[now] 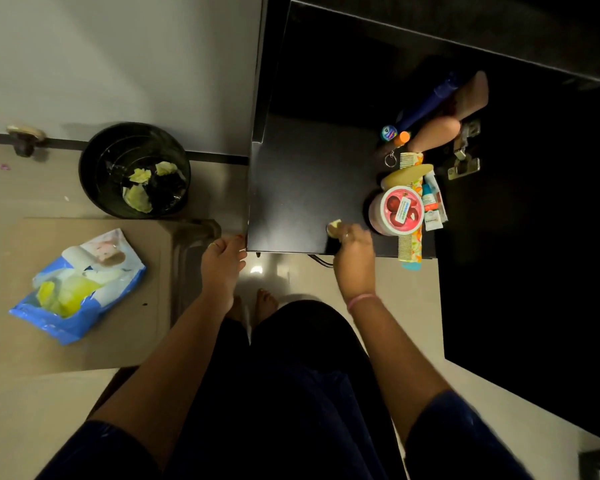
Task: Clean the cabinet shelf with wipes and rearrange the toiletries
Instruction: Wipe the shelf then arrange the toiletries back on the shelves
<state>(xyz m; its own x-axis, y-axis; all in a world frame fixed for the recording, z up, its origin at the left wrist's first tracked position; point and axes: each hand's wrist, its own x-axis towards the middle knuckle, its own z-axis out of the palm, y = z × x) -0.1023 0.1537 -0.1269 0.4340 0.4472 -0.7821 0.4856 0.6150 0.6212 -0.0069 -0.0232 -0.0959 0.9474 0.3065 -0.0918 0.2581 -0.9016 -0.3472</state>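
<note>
Now right hand (353, 252) with wipe (334, 226) on shelf (302, 188).

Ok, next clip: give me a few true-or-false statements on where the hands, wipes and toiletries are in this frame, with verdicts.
1. The right hand holds a yellow wipe on the dark shelf. True.
2. The left hand grips the wipes pack. False: it rests at the shelf's front left corner; the pack lies apart, to the left.
3. The bin holds crumpled yellow wipes. True.
4. The toiletries sit on the shelf's left side. False: they are clustered at the right, round the pink-lidded jar.
</note>
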